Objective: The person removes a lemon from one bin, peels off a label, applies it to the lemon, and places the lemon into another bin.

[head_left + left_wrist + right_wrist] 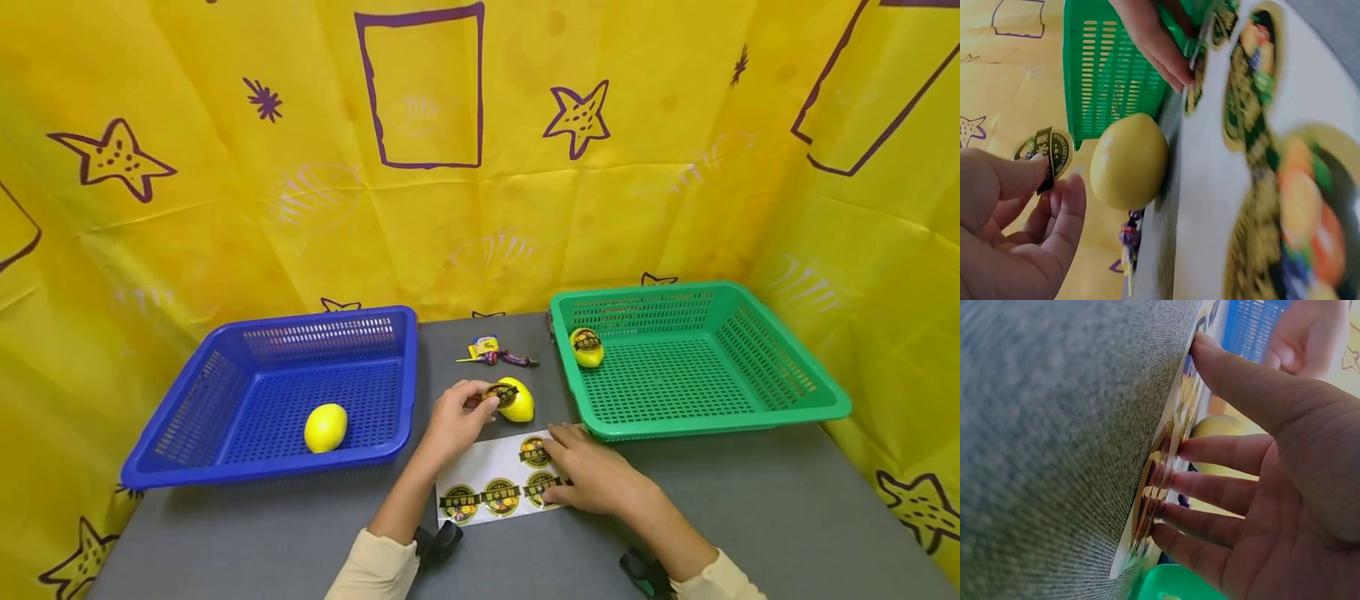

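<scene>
My left hand (459, 419) pinches a round black-and-gold sticker (500, 395) between thumb and fingers. In the head view the sticker overlaps a yellow lemon (522, 407) on the table; in the left wrist view the sticker (1061, 152) looks apart from the lemon (1129, 162). A white sticker sheet (487, 462) with several round fruit-label stickers lies in front of the lemon. My right hand (596, 473) rests on the sheet's right part, its fingers spread and fingertips touching it, as the right wrist view shows. That hand covers part of the sheet.
At the left stands a blue basket (411, 367) with one lemon (326, 427). A green basket (810, 408) at the right holds a lemon (588, 348) bearing a sticker. Behind the middle lemon lie a lollipop (491, 358) and a dark wrapped candy (517, 359). Yellow cloth (450, 217) hangs behind.
</scene>
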`<action>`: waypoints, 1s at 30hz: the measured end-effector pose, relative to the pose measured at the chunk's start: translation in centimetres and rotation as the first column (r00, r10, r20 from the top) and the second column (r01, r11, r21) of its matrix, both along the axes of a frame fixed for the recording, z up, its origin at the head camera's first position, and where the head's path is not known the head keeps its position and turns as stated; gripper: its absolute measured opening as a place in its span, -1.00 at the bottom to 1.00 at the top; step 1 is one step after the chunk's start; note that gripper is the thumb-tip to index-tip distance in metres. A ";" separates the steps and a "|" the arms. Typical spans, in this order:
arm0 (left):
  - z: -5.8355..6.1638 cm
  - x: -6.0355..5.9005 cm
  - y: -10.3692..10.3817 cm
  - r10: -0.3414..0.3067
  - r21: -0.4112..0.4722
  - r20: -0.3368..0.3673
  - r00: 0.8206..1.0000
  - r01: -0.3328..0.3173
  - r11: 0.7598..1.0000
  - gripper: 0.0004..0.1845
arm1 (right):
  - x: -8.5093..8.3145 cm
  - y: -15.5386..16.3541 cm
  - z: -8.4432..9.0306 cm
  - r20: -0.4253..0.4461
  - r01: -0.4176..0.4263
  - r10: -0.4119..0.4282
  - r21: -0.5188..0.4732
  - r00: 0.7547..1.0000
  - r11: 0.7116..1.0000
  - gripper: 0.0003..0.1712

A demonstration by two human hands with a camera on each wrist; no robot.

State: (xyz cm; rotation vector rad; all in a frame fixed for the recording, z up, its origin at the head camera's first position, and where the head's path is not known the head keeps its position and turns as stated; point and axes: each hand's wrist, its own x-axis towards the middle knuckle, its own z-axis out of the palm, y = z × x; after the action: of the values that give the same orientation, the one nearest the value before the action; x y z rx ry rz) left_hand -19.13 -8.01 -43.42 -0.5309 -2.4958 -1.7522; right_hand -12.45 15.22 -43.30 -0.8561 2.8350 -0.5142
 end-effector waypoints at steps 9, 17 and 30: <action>0.2 -1.8 2.5 0.043 0.083 0.187 0.981 -0.059 0.995 -0.61 | -0.1 0.2 -0.3 -0.017 0.001 -0.001 -0.005 1.000 1.000 -0.21; -0.3 -2.2 3.0 0.141 -0.071 0.135 0.981 -0.133 0.989 -0.57 | 0.0 0.1 -0.5 -0.033 -0.010 0.010 -0.008 0.999 1.000 -0.21; -1.2 -2.3 2.4 0.113 -0.050 0.259 0.959 -0.103 0.993 -0.54 | -0.6 -1.7 0.9 -0.052 0.055 -0.051 0.073 0.997 0.996 -0.49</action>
State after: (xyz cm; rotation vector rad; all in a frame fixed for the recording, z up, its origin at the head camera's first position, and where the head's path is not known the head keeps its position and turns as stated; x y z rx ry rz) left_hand -21.46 -5.63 -44.64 -0.1674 -2.6727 -1.8470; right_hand -13.05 13.54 -42.40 -0.7931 2.9087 -0.3957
